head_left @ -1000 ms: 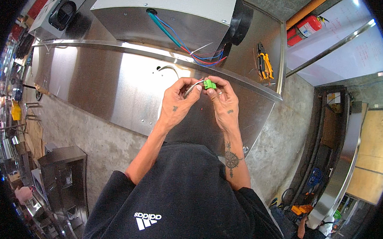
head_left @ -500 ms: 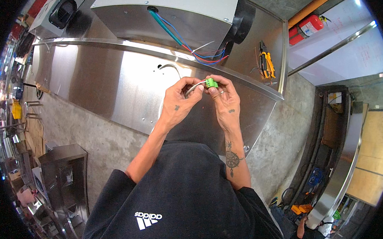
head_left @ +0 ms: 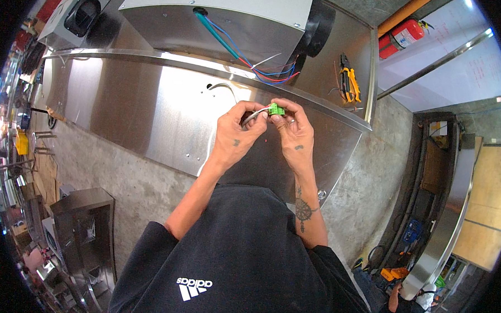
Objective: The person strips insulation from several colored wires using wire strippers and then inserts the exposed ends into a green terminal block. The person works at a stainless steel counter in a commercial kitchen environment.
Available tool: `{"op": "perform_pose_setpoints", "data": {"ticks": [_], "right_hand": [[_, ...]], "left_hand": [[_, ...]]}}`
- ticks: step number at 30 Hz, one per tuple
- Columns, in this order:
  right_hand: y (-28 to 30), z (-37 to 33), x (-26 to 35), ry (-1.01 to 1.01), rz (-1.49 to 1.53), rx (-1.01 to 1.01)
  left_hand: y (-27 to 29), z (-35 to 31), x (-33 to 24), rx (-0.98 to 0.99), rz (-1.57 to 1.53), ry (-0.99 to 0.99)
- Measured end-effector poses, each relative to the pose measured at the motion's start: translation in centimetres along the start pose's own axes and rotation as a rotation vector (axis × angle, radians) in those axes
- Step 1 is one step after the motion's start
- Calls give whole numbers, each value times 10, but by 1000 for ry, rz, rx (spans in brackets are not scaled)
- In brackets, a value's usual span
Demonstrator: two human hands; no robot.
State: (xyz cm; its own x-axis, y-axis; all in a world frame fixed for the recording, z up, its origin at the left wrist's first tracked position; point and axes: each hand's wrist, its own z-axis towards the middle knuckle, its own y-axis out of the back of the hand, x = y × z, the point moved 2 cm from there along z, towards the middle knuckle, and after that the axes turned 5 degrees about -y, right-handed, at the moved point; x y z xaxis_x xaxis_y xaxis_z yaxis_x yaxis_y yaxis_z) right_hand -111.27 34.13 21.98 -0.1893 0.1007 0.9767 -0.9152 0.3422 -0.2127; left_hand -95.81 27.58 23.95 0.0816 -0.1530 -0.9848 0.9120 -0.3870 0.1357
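Just in front of a stainless steel panel (head_left: 124, 106), my two hands meet at a small green terminal block connector (head_left: 276, 109). My left hand (head_left: 237, 131) pinches a grey cable (head_left: 254, 116) close to its stripped end, where thin wires run up to the connector. Between thumb and fingers, my right hand (head_left: 296, 133) grips the green connector. The cable loops back to a hole in the panel (head_left: 209, 87). Whether the wire ends sit inside the connector's slots is too small to tell.
Behind the panel's rim stands a metal box (head_left: 222, 26) with a green sleeve (head_left: 216, 36) and loose blue and red wires (head_left: 270, 78). Yellow-handled pliers (head_left: 351, 85) lie to its right. A red fire extinguisher (head_left: 401, 39) is at far right; another person (head_left: 403, 308) is at lower right.
Both hands stay in nearly the same place. The green connector and wire ends have turned slightly between my fingers.
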Motion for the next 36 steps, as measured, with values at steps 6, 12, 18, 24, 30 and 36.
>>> {"op": "perform_pose_setpoints", "data": {"ticks": [6, 12, 18, 24, 30, 36], "right_hand": [[-2, 1, 2, 76, -132, -36], [-1, 0, 12, 80, -239, -26], [-3, 1, 18, 98, -314, -48], [-8, 0, 19, 156, -380, -81], [-12, 0, 19, 166, -413, -121], [-10, 1, 20, 201, -465, -124]], "left_hand": [[-1, 0, 5, -18, 67, -75], [0, 0, 5, -14, 77, -74], [-1, 1, 3, -44, 64, -100], [-1, 2, 3, -39, 80, -107], [-2, 1, 4, -51, 68, -104], [-2, 3, 8, -32, 85, -101]]}}
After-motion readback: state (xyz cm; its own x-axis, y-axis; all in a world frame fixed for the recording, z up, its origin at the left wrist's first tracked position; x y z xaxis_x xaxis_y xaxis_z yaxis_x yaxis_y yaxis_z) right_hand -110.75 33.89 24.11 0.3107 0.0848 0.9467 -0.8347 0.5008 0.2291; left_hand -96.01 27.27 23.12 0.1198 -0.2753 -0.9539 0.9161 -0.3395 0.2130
